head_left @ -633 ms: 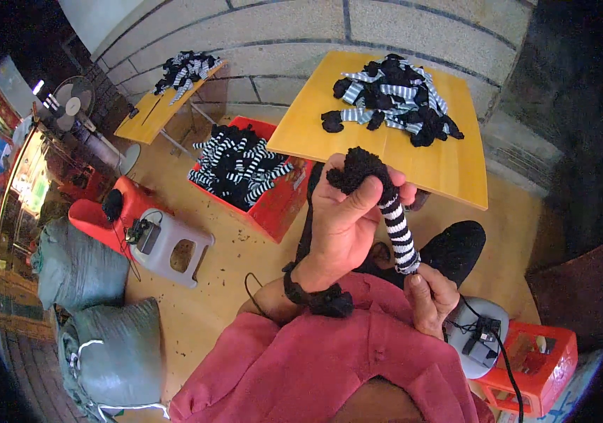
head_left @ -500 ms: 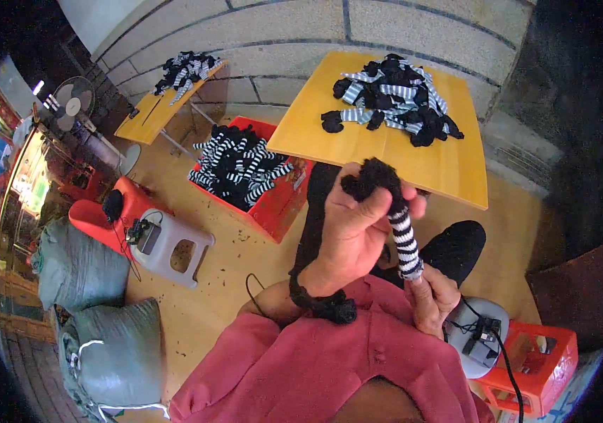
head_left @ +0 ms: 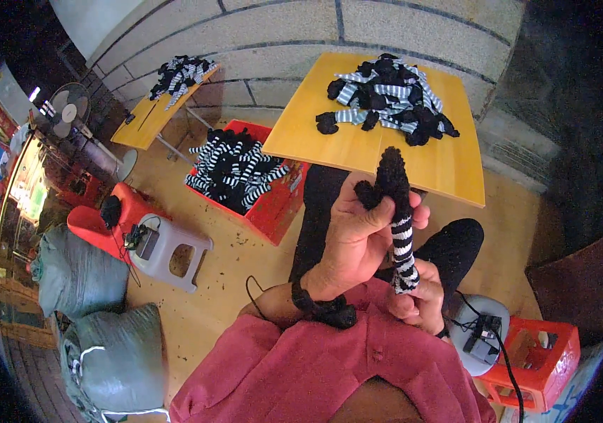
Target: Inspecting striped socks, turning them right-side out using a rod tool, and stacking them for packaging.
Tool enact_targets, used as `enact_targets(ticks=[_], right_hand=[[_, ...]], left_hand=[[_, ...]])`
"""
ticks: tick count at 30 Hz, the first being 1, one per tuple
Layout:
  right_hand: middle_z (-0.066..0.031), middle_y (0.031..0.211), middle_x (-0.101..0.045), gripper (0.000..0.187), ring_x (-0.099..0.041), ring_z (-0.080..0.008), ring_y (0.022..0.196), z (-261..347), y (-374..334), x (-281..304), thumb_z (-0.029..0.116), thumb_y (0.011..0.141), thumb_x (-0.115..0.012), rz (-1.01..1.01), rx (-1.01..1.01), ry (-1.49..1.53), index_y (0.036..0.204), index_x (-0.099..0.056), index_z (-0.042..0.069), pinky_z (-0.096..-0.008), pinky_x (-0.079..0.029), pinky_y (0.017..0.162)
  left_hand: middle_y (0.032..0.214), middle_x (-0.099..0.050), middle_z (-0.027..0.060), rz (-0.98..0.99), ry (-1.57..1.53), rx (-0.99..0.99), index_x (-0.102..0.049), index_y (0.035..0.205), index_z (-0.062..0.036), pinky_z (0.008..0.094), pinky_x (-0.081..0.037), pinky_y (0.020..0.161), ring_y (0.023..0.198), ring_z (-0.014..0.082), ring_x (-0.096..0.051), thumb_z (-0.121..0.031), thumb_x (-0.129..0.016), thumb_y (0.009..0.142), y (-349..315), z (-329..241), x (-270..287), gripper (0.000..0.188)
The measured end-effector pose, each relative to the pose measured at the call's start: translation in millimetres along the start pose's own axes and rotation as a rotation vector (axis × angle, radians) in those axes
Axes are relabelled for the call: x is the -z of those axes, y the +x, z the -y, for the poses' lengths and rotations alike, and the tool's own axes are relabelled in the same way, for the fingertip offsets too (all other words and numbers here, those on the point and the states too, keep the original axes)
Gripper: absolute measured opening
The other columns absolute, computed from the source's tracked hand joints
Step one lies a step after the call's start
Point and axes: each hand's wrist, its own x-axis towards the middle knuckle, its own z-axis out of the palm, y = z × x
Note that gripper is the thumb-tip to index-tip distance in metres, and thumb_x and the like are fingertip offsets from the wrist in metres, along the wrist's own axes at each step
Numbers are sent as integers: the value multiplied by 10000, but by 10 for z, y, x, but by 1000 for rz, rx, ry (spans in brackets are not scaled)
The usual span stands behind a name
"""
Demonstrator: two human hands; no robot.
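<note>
A slim knit piece [head_left: 403, 243] stands upright in front of me, with a black-and-white striped tube and a black, fuzzy upper part. That black part has a long tip and a small nub at its left side. My left hand [head_left: 358, 236] pinches the black part, its thumb across the front and fingers behind. Lower down, my right hand [head_left: 421, 299] grips the tube's bunched striped end between thumb and fingers. A pile of black and grey-striped knit pieces [head_left: 393, 99] lies on the yellow table [head_left: 315, 137] just beyond my hands.
Left of the table, a red crate [head_left: 263, 222] holds more striped pieces. A smaller yellow table [head_left: 136, 130] stands farther back. A grey stool [head_left: 192, 257] and stuffed green sacks [head_left: 122, 359] are at left. A grey stool top and red crate-like stool [head_left: 534, 359] with a cable stand at right.
The black part, bunched over my left fingers before, now stands up as a long tip. My right hand has turned and shifted down slightly, and the striped end looks more bunched.
</note>
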Motion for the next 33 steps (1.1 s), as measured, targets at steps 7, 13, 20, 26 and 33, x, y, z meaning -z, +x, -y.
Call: enact_targets(ticks=[7,13,20,26,33], right_hand=[[-23,599,-510,140,-363,-54,425,-38,-26,-132,101,888,-516,-290,176,-557,906,-576,-24,-204,-240,372],[-21,586,-526,131,-413,-57,456,-69,-68,-46,77,860,-545,-334,372,-876,921,-601,-24,-199,-282,410],[-127,660,-619,121,-586,-163,540,-39,-19,28,8,760,-598,-402,629,-1338,866,-625,-44,-268,-438,510],[-103,670,-633,138,-596,-152,565,-16,-25,121,51,768,-620,-331,587,-1131,871,-640,-38,-251,-441,528],[-49,630,-600,186,-482,-82,466,-16,-7,157,133,811,-604,-212,345,-614,855,-633,-45,-218,-345,423]], left_hand=[[931,-597,175,44,221,-196,-415,986,-54,458,-527,755,841,295,-618,-16,-575,835,97,-191,-97,224],[926,-601,205,-17,254,-332,-451,917,-41,463,-521,754,822,302,-624,-31,-575,842,149,-358,-99,146],[919,-614,180,-7,14,-80,-477,895,-68,427,-530,738,830,314,-632,-191,-491,911,113,-384,-83,125],[927,-615,191,60,3,-53,-477,899,-53,421,-528,737,851,328,-628,-204,-483,913,64,-309,-56,151],[956,-608,222,28,31,-28,-480,910,-31,414,-524,756,868,334,-622,-108,-539,874,19,-223,-76,103]])
